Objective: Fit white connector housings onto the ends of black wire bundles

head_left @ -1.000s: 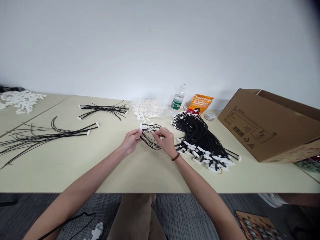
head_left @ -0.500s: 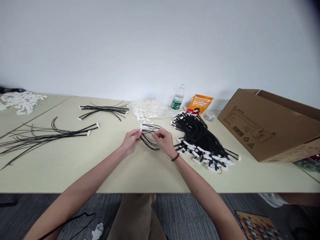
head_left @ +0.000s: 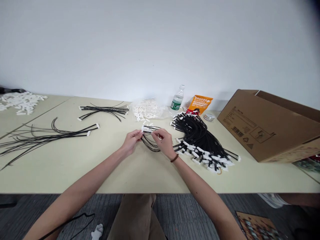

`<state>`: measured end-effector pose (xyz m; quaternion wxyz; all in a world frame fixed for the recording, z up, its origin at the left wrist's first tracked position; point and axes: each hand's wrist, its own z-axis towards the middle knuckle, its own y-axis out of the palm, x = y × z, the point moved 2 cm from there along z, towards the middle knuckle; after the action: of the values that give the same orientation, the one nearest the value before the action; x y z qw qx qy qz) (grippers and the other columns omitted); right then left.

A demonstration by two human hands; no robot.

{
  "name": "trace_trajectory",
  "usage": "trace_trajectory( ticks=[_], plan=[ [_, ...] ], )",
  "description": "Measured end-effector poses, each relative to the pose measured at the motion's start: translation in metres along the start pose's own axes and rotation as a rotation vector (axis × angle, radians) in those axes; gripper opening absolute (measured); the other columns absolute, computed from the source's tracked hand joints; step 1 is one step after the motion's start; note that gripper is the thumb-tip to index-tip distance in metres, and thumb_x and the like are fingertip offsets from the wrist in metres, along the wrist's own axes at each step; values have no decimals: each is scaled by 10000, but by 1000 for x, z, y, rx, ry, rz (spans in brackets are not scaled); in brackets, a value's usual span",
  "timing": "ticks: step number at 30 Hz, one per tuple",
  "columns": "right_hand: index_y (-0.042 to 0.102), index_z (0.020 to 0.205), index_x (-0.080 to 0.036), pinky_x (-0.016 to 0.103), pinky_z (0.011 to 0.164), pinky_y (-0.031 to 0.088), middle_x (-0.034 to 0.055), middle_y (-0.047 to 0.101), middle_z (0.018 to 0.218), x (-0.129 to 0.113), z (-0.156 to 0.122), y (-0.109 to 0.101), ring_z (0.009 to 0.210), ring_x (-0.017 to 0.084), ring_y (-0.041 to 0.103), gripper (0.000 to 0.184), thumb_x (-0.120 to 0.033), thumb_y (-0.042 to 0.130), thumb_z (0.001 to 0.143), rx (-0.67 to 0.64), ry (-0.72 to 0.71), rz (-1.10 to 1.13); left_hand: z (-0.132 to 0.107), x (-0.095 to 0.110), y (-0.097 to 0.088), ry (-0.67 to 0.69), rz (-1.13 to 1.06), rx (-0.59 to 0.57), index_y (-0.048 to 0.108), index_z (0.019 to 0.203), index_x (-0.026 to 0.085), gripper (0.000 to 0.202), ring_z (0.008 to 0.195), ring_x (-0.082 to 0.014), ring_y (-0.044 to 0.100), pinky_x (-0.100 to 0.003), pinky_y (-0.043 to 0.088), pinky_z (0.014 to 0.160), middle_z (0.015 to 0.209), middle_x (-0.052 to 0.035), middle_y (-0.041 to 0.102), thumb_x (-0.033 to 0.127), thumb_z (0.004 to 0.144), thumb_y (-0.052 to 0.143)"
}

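My left hand (head_left: pixel 132 140) pinches a white plastic connector (head_left: pixel 143 128) above the middle of the table. From this connector black wires (head_left: pixel 149 144) loop to the right in a loose curve. My right hand (head_left: pixel 162 139) is closed on one of these wires, a short way right of the connector; its fingertips partly hide the wire's end. To the right of my right hand lies a large heap of black wire harnesses (head_left: pixel 200 133) with white connectors at their ends. Behind my hands rests a clear plastic bag (head_left: pixel 160 111) with loose white connectors (head_left: pixel 143 111).
At left lie two bundles of black wires (head_left: pixel 62 136) (head_left: pixel 105 109) and a pile of white connectors (head_left: pixel 23 101). A water bottle (head_left: pixel 177 98), an orange snack bag (head_left: pixel 199 104) and a tape roll (head_left: pixel 209 117) stand near the wall. A cardboard box (head_left: pixel 262 130) fills the right side.
The connector in my left hand has turned slightly and shifted a little to the right. My right hand keeps its pinch in nearly the same place.
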<state>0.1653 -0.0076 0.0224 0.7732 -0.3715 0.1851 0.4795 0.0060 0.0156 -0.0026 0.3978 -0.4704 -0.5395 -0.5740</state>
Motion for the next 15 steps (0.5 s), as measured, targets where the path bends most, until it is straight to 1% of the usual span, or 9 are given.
trace_trajectory(
  ticks=[3,5,9,15],
  plan=[
    [604,743,-195,284,681,402,25,585,688,-4,-3,3,685,141,487,171,-272,496,851,-15,-157,-146,-2,-2,3,-8,1,-41,659,693,156,277,679,-103,440,-232,341,631,708,-7,547,405,585,714],
    [595,740,-195,288,688,404,29,589,683,-5,-5,5,689,145,490,170,-264,491,856,-16,-202,-196,-3,-3,5,-18,-4,-63,654,690,153,279,699,-112,455,-238,351,645,723,-15,555,410,594,709],
    [562,695,-188,278,650,395,16,535,621,-6,-5,5,642,139,458,196,-268,488,858,0,-191,-218,-4,-3,6,-27,0,-82,655,707,152,288,739,-130,480,-252,367,671,762,-32,578,417,607,701],
    [537,668,-186,273,645,383,3,484,602,-7,-5,4,626,132,433,220,-279,480,859,-8,-166,-198,-4,-2,5,-17,-1,-81,657,697,156,272,695,-111,465,-243,366,653,720,-14,567,406,602,705]
  ],
)
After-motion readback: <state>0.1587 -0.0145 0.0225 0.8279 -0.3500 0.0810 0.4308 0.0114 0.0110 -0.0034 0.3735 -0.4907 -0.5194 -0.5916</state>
